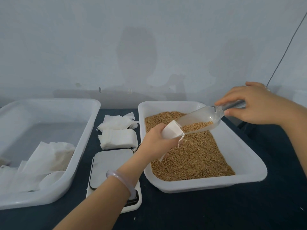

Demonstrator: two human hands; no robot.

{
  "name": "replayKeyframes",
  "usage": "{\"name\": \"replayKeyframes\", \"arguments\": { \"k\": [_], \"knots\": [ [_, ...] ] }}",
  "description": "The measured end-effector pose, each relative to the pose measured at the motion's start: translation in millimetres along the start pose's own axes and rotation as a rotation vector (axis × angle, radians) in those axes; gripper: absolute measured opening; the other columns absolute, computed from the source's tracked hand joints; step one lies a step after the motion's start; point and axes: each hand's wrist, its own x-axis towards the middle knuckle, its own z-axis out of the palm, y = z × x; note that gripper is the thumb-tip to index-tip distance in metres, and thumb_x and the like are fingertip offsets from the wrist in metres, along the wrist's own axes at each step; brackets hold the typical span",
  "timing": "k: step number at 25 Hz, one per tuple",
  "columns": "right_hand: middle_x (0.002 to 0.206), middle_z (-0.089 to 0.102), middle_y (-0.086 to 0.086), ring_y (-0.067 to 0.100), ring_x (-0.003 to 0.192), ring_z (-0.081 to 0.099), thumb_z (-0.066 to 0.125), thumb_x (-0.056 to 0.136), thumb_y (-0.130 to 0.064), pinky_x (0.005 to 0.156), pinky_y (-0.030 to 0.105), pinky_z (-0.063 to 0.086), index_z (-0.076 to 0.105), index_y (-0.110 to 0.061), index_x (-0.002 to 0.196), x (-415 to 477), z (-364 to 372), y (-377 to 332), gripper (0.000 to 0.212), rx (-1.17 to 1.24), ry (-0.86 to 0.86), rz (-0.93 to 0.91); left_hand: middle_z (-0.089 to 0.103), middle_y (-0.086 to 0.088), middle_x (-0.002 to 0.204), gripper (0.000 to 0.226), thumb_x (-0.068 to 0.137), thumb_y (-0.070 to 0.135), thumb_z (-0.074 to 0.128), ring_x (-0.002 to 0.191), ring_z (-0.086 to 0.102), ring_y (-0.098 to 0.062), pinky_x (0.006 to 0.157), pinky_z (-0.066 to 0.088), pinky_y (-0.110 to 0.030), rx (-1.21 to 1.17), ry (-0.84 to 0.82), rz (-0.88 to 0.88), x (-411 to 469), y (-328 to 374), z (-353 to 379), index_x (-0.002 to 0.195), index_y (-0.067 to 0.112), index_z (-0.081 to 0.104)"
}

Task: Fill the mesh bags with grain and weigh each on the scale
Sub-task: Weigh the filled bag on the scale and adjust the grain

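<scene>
The left hand (154,140) grips a small white mesh bag (172,131), fingers curled round its body. The bag's mouth is tilted up and to the right above the brown grain (191,155) in the white rectangular plastic tray (249,163). The right hand (254,103) pinches the handle of a clear plastic scoop (199,120) between thumb and fingertips. The scoop's lip sits at the bag's mouth, with a small heap of grain lying near that lip. The step in hand looks to be the pour. To do it well, hold the mouth wide and directly under the lip. Raise the handle slowly so the grain slides in as a thin stream, working over the tray so strays fall back in. The white digital scale with a grey platform (111,163) sits just left of the tray on the dark bench (216,209), near a stack of empty white bags (118,138).
</scene>
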Motion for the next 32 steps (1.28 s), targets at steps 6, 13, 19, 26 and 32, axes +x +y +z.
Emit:
{"name": "replayKeyframes", "arguments": {
  "k": [6, 13, 19, 26, 32],
  "knots": [
    [0.097, 0.052, -0.024, 0.003, 0.1, 0.047, 0.064, 0.085, -0.024, 0.113, 0.033, 0.004, 0.059, -0.048, 0.096, 3.1, 2.0, -3.9, 0.027, -0.027, -0.006, -0.004, 0.059, 0.008, 0.094, 0.04, 0.071, 0.05, 0.073, 0.079, 0.063, -0.01, 0.066, 0.056, -0.029, 0.056, 0.006, 0.01, -1.2, -0.7, 2.7, 0.094, 0.029, 0.047],
    [0.103, 0.054, -0.018, 0.004, 0.107, 0.047, 0.065, 0.084, -0.022, 0.113, 0.032, 0.002, 0.064, -0.042, 0.102, 5.6, -4.0, -10.7, 0.027, -0.068, 0.017, -0.023, 0.057, 0.011, 0.096, 0.039, 0.072, 0.052, 0.071, 0.083, 0.061, -0.008, 0.066, 0.055, -0.026, 0.044, -0.005, 0.044, -1.9, -0.6, 3.8, 0.096, 0.031, 0.049],
    [0.107, 0.056, -0.014, 0.009, 0.113, 0.048, 0.066, 0.084, -0.022, 0.113, 0.032, 0.003, 0.064, -0.042, 0.103, 3.4, -4.7, -12.4, 0.027, -0.068, 0.016, -0.013, 0.059, 0.01, 0.096, 0.035, 0.073, 0.05, 0.071, 0.081, 0.063, -0.009, 0.06, 0.053, -0.023, -0.013, -0.003, 0.058, -2.8, -1.3, 2.9, 0.095, 0.034, 0.048],
    [0.104, 0.053, -0.017, 0.007, 0.11, 0.048, 0.067, 0.083, -0.023, 0.112, 0.031, 0.003, 0.065, -0.042, 0.102, 3.9, -3.4, -11.8, 0.027, -0.066, 0.032, -0.026, 0.06, 0.008, 0.097, 0.036, 0.074, 0.049, 0.071, 0.081, 0.063, -0.009, 0.061, 0.054, -0.023, -0.021, -0.009, 0.057, -3.6, -1.9, 2.4, 0.096, 0.032, 0.048],
    [0.102, 0.053, -0.018, 0.001, 0.102, 0.043, 0.068, 0.082, -0.023, 0.113, 0.031, 0.003, 0.064, -0.043, 0.101, 4.6, -0.7, -8.4, 0.028, -0.059, 0.036, -0.037, 0.06, 0.007, 0.096, 0.038, 0.074, 0.052, 0.071, 0.081, 0.064, -0.01, 0.066, 0.056, -0.028, -0.015, -0.013, 0.046, -5.6, -1.8, -0.1, 0.095, 0.03, 0.047]
  ]
}}
